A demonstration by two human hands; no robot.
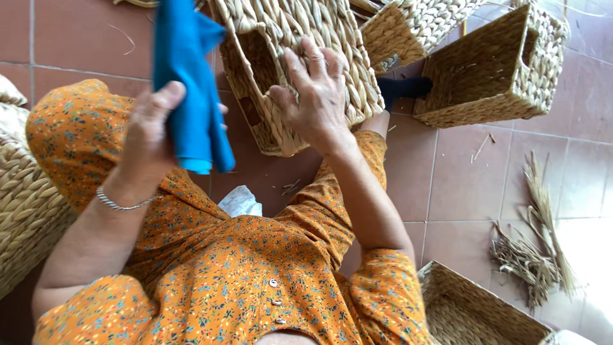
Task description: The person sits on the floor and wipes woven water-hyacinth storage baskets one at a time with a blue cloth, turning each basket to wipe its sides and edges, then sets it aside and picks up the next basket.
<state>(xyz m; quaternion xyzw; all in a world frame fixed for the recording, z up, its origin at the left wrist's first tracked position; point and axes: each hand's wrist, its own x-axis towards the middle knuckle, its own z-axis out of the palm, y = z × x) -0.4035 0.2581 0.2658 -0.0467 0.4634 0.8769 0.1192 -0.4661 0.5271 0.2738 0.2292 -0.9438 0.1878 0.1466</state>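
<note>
— Upper left: what do we hold?
— Our left hand pinches a blue cloth.
— And top centre?
— Our right hand lies spread, fingers flat on the woven basket above our lap.

Single view only, head-mounted, facing steeply down over the wearer's chest and lap toward the tiled floor. Close range: left hand, right hand and woven basket fill the upper frame. No second view for overlap.
</note>
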